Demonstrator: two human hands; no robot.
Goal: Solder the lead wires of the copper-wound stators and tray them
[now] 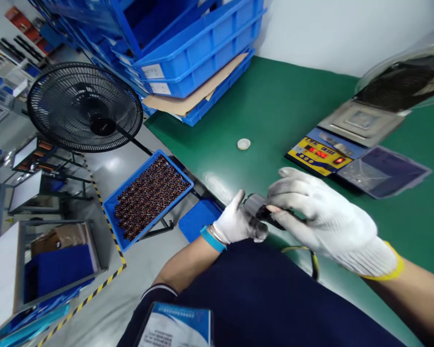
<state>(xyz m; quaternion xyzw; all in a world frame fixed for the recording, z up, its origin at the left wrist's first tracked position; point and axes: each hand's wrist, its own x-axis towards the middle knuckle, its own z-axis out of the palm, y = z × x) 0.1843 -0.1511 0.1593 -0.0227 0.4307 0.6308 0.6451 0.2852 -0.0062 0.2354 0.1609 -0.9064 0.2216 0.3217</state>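
Both my hands wear white knit gloves and meet at the near edge of the green table (275,101). My left hand (235,224) is closed around one end of a small dark grey part (256,206). My right hand (325,221) covers the part's other end, fingers curled over it, and a bare fingertip shows at the glove's tip. Most of the part is hidden between the gloves. A blue band sits on my left wrist.
Stacked blue bins (198,53) with cardboard stand at the table's far left. A small white disc (243,143) lies mid-table. A yellow-and-blue unit with red digits (318,155) and a clear bag (383,171) lie right. Below the table: a black fan (85,108) and a blue tray of small parts (148,197).
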